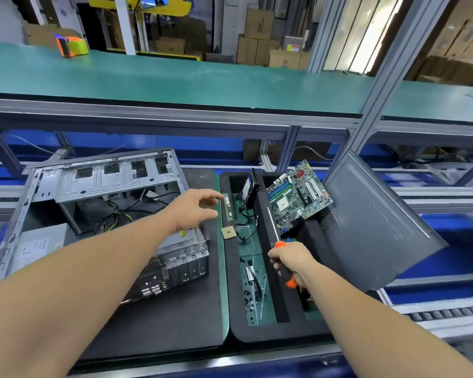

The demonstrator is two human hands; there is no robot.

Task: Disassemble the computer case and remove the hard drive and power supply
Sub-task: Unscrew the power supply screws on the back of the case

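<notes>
The opened computer case (99,178) lies on a black mat at the left, loose cables inside. Its grey power supply (38,245) sits in the near left corner. A hard drive (250,190) stands on edge in the black foam tray (230,268) to the right. My left hand (195,207) hovers open above the case's right edge, fingers spread toward the tray. My right hand (291,261) grips an orange and black screwdriver (280,246), its shaft pointing up over the tray.
The tray also holds a RAM stick (229,207), a CPU chip (228,232), a motherboard (298,195), cables and several loose screws (250,296). A grey side panel (374,222) leans at the tray's right. A green shelf (175,75) runs overhead.
</notes>
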